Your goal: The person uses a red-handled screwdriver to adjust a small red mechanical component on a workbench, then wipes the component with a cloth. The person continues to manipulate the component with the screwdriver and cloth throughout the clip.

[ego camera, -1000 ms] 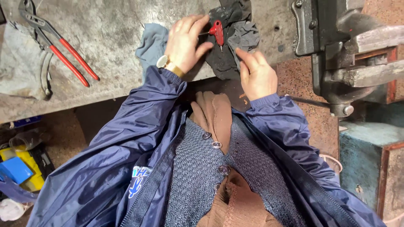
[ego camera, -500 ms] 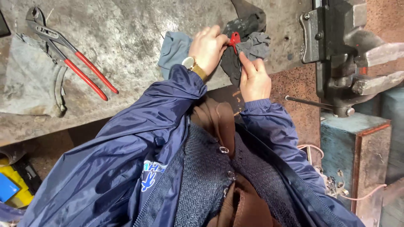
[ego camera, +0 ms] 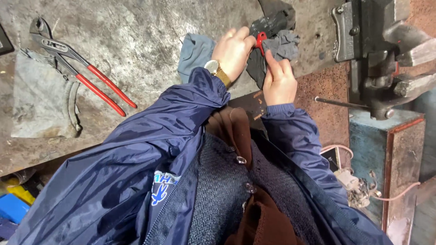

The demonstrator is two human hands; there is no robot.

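My left hand (ego camera: 233,51), with a gold watch (ego camera: 212,68) on the wrist, pinches a small red-handled tool (ego camera: 261,39) at the far edge of the worn metal bench (ego camera: 145,41). My right hand (ego camera: 278,79) grips a dark grey rag (ego camera: 279,45) right beside the red tool, fingertips pressed into the cloth. A black piece (ego camera: 268,23) lies just behind both hands. Navy jacket sleeves cover both arms.
Red-handled water-pump pliers (ego camera: 84,72) lie at the left on the bench, partly over a grey cloth (ego camera: 41,102). A blue-grey rag (ego camera: 195,50) sits under my left wrist. A heavy bench vise (ego camera: 386,50) stands at the right on a teal block (ego camera: 386,154).
Both hands have drawn closer together on the red tool and grey rag. The view has shifted, so the bench items sit lower and further right in frame.
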